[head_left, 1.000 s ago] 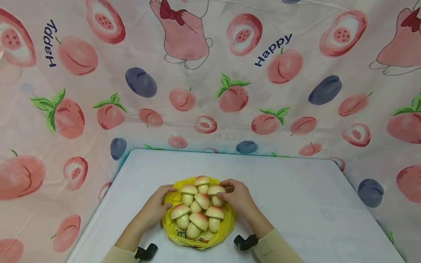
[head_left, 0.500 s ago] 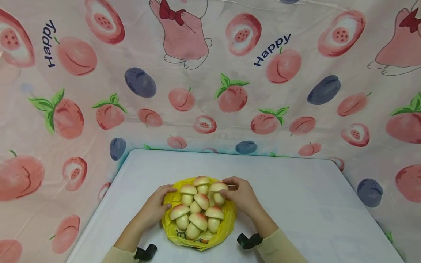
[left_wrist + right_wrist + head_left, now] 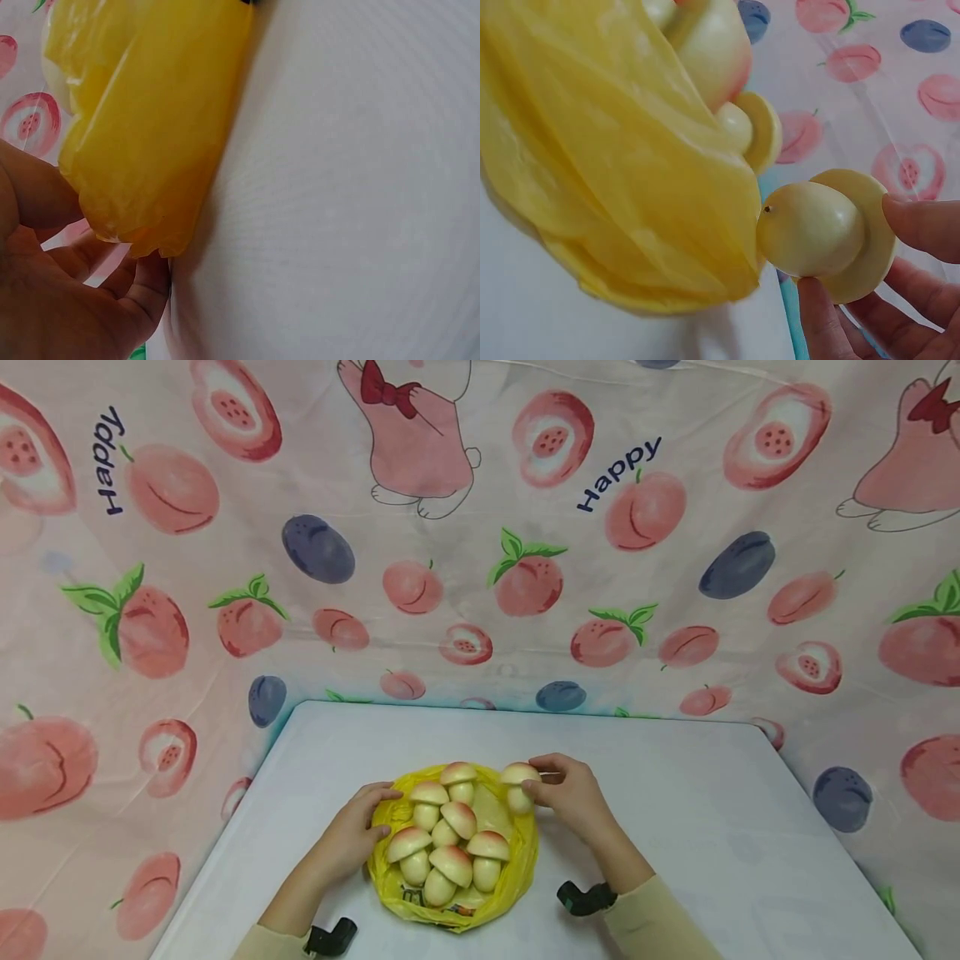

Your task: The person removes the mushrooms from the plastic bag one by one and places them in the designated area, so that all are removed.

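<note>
Right hand pinches one mushroom-shaped bun between thumb and fingertips, holding it at the far right rim of the yellow plastic bag, just clear of the pile. Right wrist view: the fingers press the edge of the cap, the thumb sits under it, and the rounded stem faces the bag, close beside the crinkled yellow film.

Left hand rests at the bag's left edge with its fingers curled onto the plastic. Left wrist view: the fingers are tucked under the bag's rim, gripping a fold of it against the worktop.

Bag lies opened out flat near the front middle of the white worktop. Six more buns sit on it in a cluster, pale stems with pink-blushed caps, touching one another. One stands at the far rim; the others are packed toward the near side.

A black wrist-worn device shows on the right forearm, another on the left. Cream sleeves cover both arms. A cloth printed with peaches and plums hangs behind and around the worktop.
</note>
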The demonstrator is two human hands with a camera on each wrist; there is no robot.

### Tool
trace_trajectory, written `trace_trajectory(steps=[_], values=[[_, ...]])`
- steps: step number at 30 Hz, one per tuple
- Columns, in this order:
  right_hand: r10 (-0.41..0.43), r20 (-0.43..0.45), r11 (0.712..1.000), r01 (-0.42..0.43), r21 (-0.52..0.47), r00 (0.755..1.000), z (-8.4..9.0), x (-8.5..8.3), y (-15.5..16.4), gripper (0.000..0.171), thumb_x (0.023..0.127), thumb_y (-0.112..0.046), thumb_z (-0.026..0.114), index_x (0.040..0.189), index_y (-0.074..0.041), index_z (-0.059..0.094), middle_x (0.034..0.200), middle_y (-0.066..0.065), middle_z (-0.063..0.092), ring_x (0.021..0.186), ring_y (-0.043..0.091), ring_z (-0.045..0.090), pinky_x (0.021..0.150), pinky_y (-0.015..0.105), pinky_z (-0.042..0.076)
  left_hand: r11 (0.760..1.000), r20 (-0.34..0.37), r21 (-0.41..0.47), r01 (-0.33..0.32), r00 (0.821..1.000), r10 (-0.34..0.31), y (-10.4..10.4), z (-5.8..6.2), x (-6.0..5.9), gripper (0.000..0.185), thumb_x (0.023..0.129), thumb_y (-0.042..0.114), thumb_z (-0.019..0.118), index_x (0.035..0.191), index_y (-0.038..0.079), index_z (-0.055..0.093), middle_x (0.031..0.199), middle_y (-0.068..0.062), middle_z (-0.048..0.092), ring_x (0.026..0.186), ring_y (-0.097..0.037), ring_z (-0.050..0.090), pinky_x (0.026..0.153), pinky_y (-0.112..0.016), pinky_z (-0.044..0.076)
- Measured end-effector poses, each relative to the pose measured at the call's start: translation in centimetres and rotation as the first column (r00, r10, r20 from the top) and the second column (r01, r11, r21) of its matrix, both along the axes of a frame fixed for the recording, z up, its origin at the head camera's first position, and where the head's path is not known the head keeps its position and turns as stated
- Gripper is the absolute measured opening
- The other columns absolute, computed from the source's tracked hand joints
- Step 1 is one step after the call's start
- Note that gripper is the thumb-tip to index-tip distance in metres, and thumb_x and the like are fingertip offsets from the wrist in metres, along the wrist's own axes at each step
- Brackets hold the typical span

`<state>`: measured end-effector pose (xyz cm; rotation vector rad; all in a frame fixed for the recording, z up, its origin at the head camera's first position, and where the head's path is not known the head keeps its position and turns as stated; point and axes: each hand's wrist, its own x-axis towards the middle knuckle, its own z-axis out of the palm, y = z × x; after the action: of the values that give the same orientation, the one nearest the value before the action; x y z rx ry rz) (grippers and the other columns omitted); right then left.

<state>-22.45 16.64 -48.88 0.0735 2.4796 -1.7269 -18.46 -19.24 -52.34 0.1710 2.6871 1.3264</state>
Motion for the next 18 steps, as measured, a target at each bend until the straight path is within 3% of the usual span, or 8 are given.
trace_trajectory(steps=[8, 18], values=[[-0.017, -0.01, 1.0, 0.017, 0.011, 1.0, 0.3, -0.5, 1.8, 0.043, 0.096, -0.022, 0.082, 0.135, -0.008, 0.071, 0.136, 0.016, 0.071, 0.113, 0.025, 0.074, 0.089, 0.037, 0.068, 1.0, 0.024, 0.004, 0.005, 1.0, -0.005, -0.1, 0.2, 0.0, 0.049, 0.101, -0.006, 0.065, 0.144, 0.019, 0.064, 0.169, -0.007, 0.044, 0.163, -0.042, 0.032, 0.13, -0.065, 0.03], [-0.055, 0.028, 0.997, 0.054, 0.051, 0.998, -0.5, -1.3, 3.6, 0.044, 0.096, -0.02, 0.082, 0.136, -0.005, 0.07, 0.138, 0.019, 0.07, 0.115, 0.028, 0.074, 0.088, 0.036, 0.068, 1.0, 0.022, 0.01, 0.01, 1.0, -0.01, -0.1, 0.3, 0.0, 0.05, 0.101, -0.007, 0.065, 0.144, 0.018, 0.064, 0.169, -0.008, 0.044, 0.163, -0.041, 0.032, 0.13, -0.064, 0.031]])
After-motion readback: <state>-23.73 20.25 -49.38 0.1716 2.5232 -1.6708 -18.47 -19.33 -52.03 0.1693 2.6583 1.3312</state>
